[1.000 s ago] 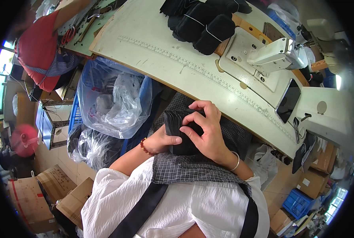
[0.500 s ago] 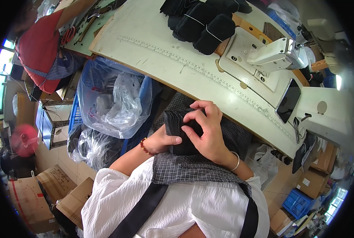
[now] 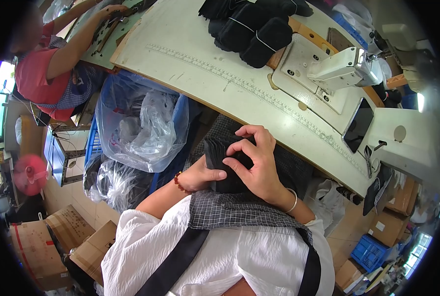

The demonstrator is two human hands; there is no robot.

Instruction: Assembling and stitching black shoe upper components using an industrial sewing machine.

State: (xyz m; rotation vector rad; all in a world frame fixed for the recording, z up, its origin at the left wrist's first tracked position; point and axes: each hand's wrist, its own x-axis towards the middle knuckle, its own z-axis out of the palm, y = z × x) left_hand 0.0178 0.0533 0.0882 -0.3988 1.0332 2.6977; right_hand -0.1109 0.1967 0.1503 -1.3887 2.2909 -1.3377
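Observation:
A thick stack of black cloth pieces rests over my lap, its layered edges fanned at the top left. My left hand grips it from the left side, the thumb lying across the front. Over the right part of the stack, my right hand is bent, its thumb and forefinger curled in on the layers. The exact contact of these fingertips is partly lost against the dark cloth. Under the stack lies my checked dark apron.
Ahead stands a pale sewing table with a printed ruler, tied black cloth bundles, a sewing machine and a phone. A plastic-lined blue crate is left of my lap. A co-worker in red works at the far left.
My right thumb and fingers have shifted slightly left on the stack; the left hand keeps its grip. The co-worker has leaned left, with both arms now over the green table.

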